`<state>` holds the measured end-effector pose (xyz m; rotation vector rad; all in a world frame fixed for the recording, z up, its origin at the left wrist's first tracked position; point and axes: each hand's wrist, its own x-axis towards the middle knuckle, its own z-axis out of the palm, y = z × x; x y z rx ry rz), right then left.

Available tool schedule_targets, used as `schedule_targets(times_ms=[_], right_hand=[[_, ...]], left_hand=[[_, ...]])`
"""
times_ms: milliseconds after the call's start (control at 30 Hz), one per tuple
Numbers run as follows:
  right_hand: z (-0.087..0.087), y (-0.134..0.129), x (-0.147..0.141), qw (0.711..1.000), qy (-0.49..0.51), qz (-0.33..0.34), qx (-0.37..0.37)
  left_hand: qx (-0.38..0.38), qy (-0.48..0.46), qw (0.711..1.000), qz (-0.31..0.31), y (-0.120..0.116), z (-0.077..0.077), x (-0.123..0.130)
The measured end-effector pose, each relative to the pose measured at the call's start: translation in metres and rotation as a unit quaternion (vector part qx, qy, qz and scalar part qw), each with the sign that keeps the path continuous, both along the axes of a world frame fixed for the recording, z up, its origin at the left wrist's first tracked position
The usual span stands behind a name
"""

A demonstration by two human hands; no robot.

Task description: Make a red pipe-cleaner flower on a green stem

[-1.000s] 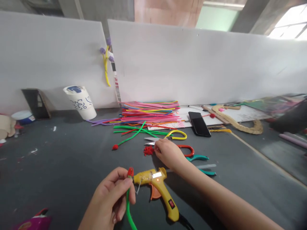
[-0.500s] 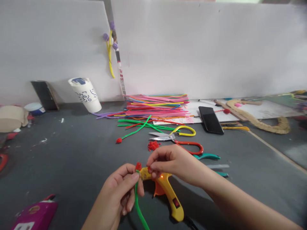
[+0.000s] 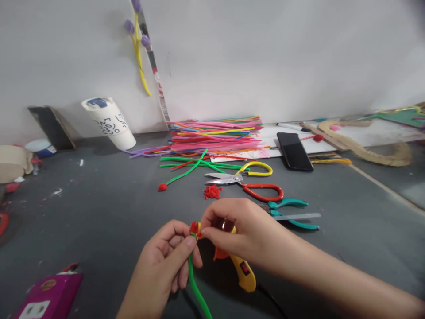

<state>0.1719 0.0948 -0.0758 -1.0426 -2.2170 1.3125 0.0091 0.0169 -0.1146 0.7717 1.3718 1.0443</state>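
My left hand (image 3: 169, 259) pinches a green pipe cleaner (image 3: 195, 290) just under its red tip (image 3: 194, 227); the stem hangs down toward the bottom edge. My right hand (image 3: 232, 226) is closed at the right side of that red tip, its thumb and forefinger pressed on a small red piece that they mostly hide. Behind and below my right hand lies a yellow glue gun (image 3: 244, 272), its nozzle end partly covered by the fingers. A small pile of red bits (image 3: 212, 192) sits beyond my hands.
Scissors (image 3: 237, 178), teal pliers (image 3: 288, 204), a black phone (image 3: 295, 151) and bundled colored pipe cleaners (image 3: 215, 135) lie farther back. A white cup (image 3: 109, 124) leans at back left. A purple box (image 3: 49, 294) is at lower left.
My right hand has moved left, bringing the small red piece against the red tip in my left hand. The camera view has shifted slightly.
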Motion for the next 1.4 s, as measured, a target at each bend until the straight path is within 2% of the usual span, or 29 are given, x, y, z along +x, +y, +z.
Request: schedule_targets(times_ms=[233,400,567,633,767,833,1000,1400], right_hand=[[0.0,-0.003,-0.003,0.996,-0.004,0.003,0.094],[-0.004,-0.008,-0.004,0.982,0.01,0.002,0.189],[-0.01,-0.012,-0.004,0.965,0.052,-0.01,0.258],[-0.012,-0.014,-0.004,0.951,0.082,-0.014,0.298],[-0.019,-0.02,-0.004,0.897,0.104,0.006,0.429],[-0.021,-0.022,-0.003,0.877,0.096,0.018,0.471],[-0.019,-0.025,-0.003,0.856,0.094,0.032,0.507],[-0.013,-0.024,-0.003,0.846,0.088,0.031,0.526]], left_hand=[[-0.019,0.04,0.999,0.027,-0.001,0.007,0.006],[-0.012,0.022,1.0,0.009,-0.001,0.003,0.004],[-0.012,0.001,0.999,0.031,-0.001,0.004,0.005],[-0.003,-0.033,0.999,0.032,0.0,0.007,0.005],[-0.005,-0.075,0.995,0.071,-0.003,0.016,0.008],[-0.011,-0.079,0.993,0.089,-0.005,0.019,0.01],[-0.023,-0.078,0.993,0.09,-0.009,0.019,0.011],[0.003,-0.035,0.996,0.088,-0.013,0.016,0.012]])
